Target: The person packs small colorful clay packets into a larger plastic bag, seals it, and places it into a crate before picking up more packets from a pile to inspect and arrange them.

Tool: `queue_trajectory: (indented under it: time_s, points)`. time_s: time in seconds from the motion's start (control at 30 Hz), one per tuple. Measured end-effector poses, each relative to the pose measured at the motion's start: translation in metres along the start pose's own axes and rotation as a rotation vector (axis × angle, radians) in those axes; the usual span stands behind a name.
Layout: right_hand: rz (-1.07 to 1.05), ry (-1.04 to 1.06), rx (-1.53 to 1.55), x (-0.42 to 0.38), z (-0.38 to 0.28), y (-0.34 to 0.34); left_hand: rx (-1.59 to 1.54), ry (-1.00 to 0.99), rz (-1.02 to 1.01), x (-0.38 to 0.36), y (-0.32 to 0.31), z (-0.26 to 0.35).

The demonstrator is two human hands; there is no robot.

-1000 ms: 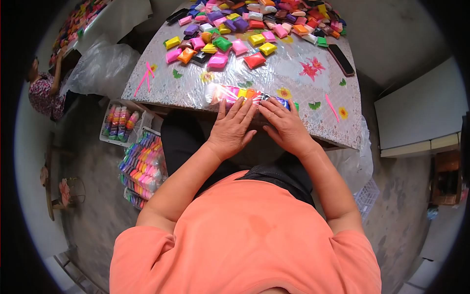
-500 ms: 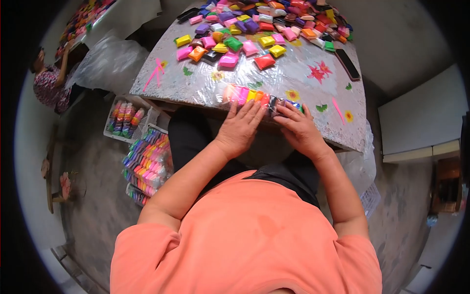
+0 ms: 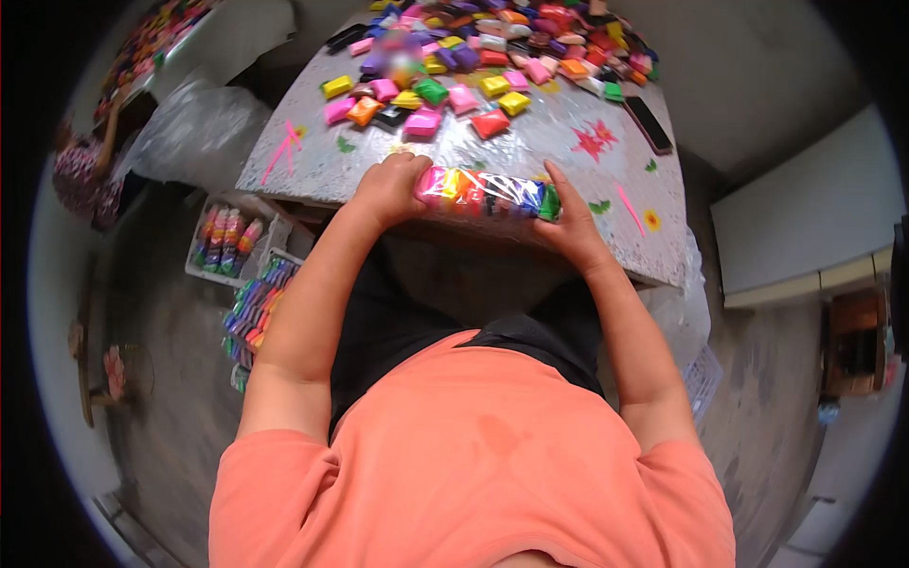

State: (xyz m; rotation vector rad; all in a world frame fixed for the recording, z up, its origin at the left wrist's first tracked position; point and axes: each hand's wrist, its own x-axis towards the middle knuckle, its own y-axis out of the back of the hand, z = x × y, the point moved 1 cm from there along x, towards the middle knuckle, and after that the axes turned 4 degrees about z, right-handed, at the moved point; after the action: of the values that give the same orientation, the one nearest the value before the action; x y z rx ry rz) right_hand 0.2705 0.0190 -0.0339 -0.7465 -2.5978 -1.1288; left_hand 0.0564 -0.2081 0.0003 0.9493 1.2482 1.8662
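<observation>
A clear plastic bag [image 3: 488, 195] with a row of small coloured packets inside lies sideways at the table's front edge. Pink, orange, red, black, blue and green show through its shiny film. My left hand [image 3: 390, 189] is closed round the pink end, its fingers partly hidden. At the green end, my right hand [image 3: 574, 225] grips with the thumb in front and the fingers behind. Beyond the bag, loose foil-like packets in many colours, such as a red one [image 3: 490, 124] and a pink one [image 3: 422, 123], are spread over the table.
The table [image 3: 322, 170] has a flowered plastic cover and a phone [image 3: 648, 125] at its right side. Left of my legs stand a white basket [image 3: 220, 276] of filled bags and stacked packs [image 3: 248, 317]. Another person [image 3: 87, 180] sits at the far left.
My hands have gone from lying flat on top of the bag to gripping its two ends. The left hand moved left, and the view shifted slightly.
</observation>
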Motion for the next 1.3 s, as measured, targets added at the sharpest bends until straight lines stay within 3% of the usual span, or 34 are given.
queue_trajectory:
  time_s: [0.13,0.23,0.53,0.67,0.73,0.77,0.83,0.87,0.9,0.93,0.97,1.0,1.07,1.2,1.3]
  points:
    - [0.036,0.259,-0.032,0.033,-0.055,-0.020,-0.042,0.012,0.354,-0.051,0.013,-0.037]
    - [-0.019,0.419,-0.023,0.064,-0.082,-0.048,-0.088,0.080,0.457,-0.095,0.028,-0.067]
    - [-0.239,0.631,0.104,0.112,-0.155,-0.120,-0.024,0.235,0.538,-0.200,0.070,-0.106]
    - [-0.405,0.565,0.124,0.116,-0.169,-0.141,-0.071,0.344,0.540,-0.229,0.072,-0.109]
    - [-0.480,0.572,0.171,0.111,-0.159,-0.153,-0.116,0.362,0.501,-0.242,0.068,-0.115]
    - [-0.492,0.606,0.206,0.116,-0.159,-0.164,-0.275,0.473,0.415,-0.249,0.071,-0.112]
    - [-0.698,0.388,0.385,0.110,-0.159,-0.178,-0.440,0.528,0.183,-0.269,0.054,-0.133]
    - [-0.804,0.280,0.432,0.105,-0.165,-0.179,-0.479,0.429,0.171,-0.283,0.044,-0.136]
    - [-0.975,0.036,0.519,0.101,-0.169,-0.180,-0.588,0.443,-0.064,-0.290,0.043,-0.136]
    - [-0.980,0.142,0.422,0.098,-0.166,-0.184,-0.670,0.463,-0.306,-0.298,0.042,-0.137]
    - [-1.008,0.173,0.465,0.094,-0.162,-0.191,-0.738,0.506,-0.404,-0.299,0.060,-0.119]
    - [-1.079,0.146,0.431,0.093,-0.172,-0.187,-0.710,0.444,-0.373,-0.307,0.051,-0.117]
    - [-1.157,0.086,0.475,0.090,-0.186,-0.181,-0.987,0.556,-0.463,-0.323,0.027,-0.115]
    - [-1.255,0.064,0.332,0.095,-0.200,-0.175,-1.178,0.574,-0.478,-0.325,0.014,-0.092]
    - [-1.222,0.157,0.339,0.095,-0.205,-0.170,-1.234,0.615,-0.436,-0.325,0.002,-0.080]
